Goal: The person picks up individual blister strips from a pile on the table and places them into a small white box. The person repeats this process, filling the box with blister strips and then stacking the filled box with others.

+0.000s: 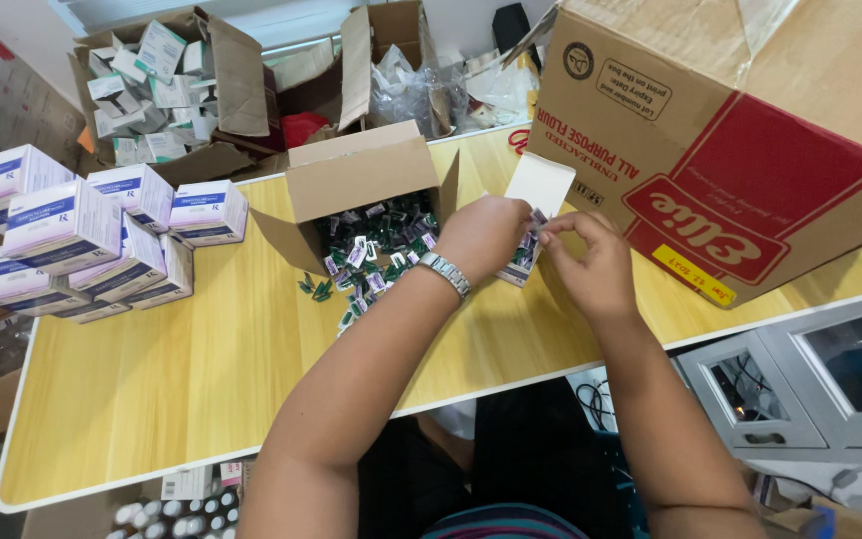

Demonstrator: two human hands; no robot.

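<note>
Both hands met over a small white carton [534, 215] that stood open on the yellow table [172, 379], just right of an open brown box [351, 185]. The carton's flap stood up behind the hands, and small dark green and purple sachets showed inside its lower end. The left hand [481, 235], with a metal watch [445, 273] at the wrist, lay curled over the carton's mouth; whether its fingers were pinching anything could not be told. The right hand [591, 262] had thumb and forefinger pressed together in a pinch at the carton's edge, on what appeared to be a sachet, though the item was too small to confirm.

The brown box lay tipped toward the person and was filled with loose sachets [376, 245] of the same green and purple kind. Several had spilled onto the table in front of it.

At the table's left end stood a stack of closed white and blue cartons [72, 240]. Behind it, off the table, an open cardboard box [157, 90] held a jumble of small white and green packs. A second open box [401, 70] behind held clear plastic bags. A large red-printed cardboard box [740, 150] lay on its side at the right, touching the table.
</note>
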